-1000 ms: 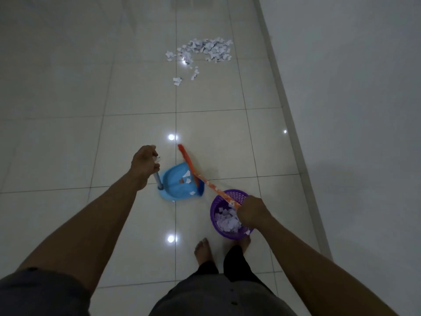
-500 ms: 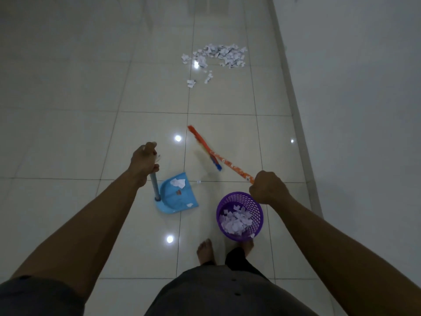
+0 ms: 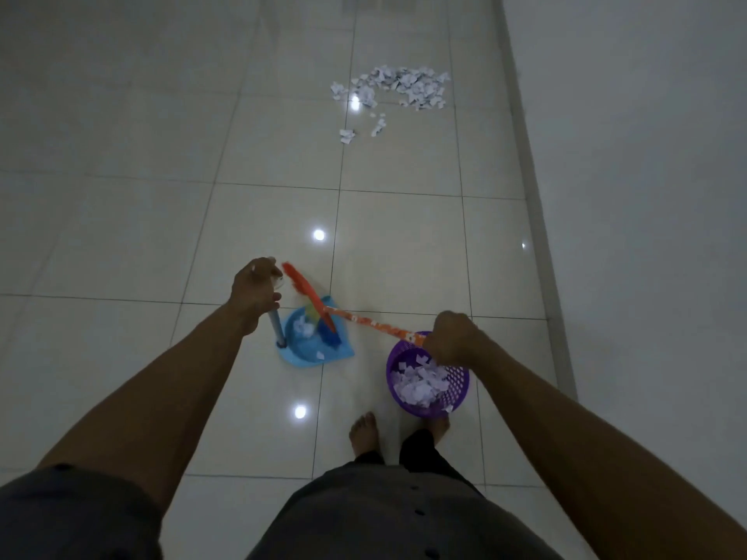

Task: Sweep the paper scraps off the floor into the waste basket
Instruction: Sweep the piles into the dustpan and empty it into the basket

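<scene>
At lower centre, the right hand (image 3: 452,343) gripping the broom (image 3: 366,323) has swept it back into the dustpan (image 3: 299,355) whose handle the left hand (image 3: 254,291) holds, yet most paper scraps (image 3: 404,88) lie upper right, well apart from the waste basket (image 3: 461,383).

The person wears a dark grey shirt (image 3: 396,519) with small dark buttons (image 3: 420,512) down the front. A short sleeve (image 3: 77,515) of the same dark grey covers the top of the left arm (image 3: 161,390). The rest of that arm and the right arm (image 3: 586,438) are bare. The trouser legs (image 3: 420,450) are dark, and the two feet (image 3: 364,432) are bare.
</scene>
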